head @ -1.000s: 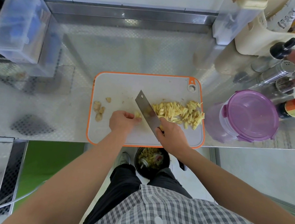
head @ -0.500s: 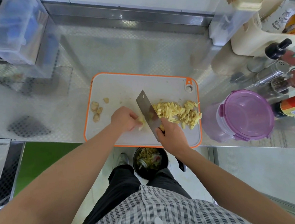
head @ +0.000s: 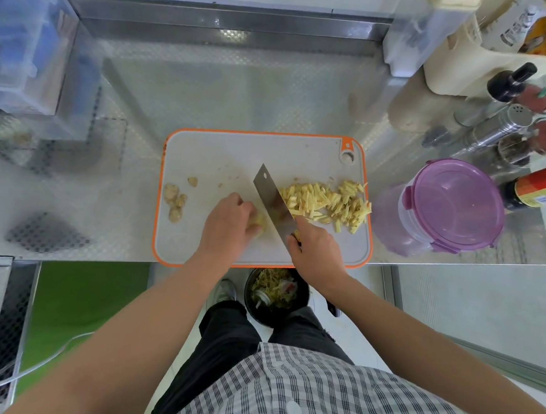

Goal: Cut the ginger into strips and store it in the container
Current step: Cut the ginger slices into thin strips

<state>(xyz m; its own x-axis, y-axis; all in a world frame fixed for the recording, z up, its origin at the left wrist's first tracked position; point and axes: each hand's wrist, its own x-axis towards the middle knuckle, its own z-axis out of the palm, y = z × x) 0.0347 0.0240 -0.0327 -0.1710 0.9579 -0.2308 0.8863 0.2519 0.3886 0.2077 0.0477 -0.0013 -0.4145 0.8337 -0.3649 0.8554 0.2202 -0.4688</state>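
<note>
A: Ginger piece (head: 259,220), where?
B: Mid cutting board (head: 223,157), pinched under your left hand (head: 227,226), fingers curled; its long axis is hidden. Your right hand (head: 315,251) grips the cleaver (head: 271,197), blade running near-right to far-left.
A: Progress?
B: Well along, I judge. The strip pile (head: 327,203) lies right of the blade; knobs (head: 174,200) wait uncut at the left edge. The container (head: 454,204) stands lidded on the table, nothing stored yet.

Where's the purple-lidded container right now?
In the head view, the purple-lidded container stands on the counter just right of the cutting board, lid on.
</note>
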